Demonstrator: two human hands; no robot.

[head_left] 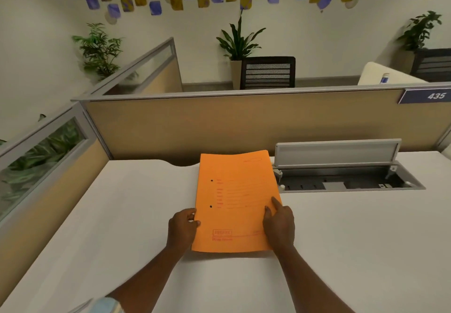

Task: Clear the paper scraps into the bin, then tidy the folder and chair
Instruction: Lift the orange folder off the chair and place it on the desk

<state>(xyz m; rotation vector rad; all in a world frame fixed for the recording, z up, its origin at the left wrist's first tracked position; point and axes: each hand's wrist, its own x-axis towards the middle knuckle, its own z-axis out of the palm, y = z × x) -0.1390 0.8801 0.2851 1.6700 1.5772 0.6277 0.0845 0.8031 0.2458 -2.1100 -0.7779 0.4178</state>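
Observation:
An orange folder (235, 198) with red print and two punch holes lies closed on the white desk (122, 215), its far edge slightly lifted. My left hand (181, 229) grips its left edge near the lower corner. My right hand (279, 222) holds the right edge, with the index finger and thumb resting on top of the cover. No paper scraps, bin or my own chair are in view.
An open grey cable tray (341, 168) with its lid raised sits in the desk just right of the folder. Beige cubicle partitions (219, 124) close off the back and left. A black mesh chair (268, 72) and potted plants stand beyond the partition.

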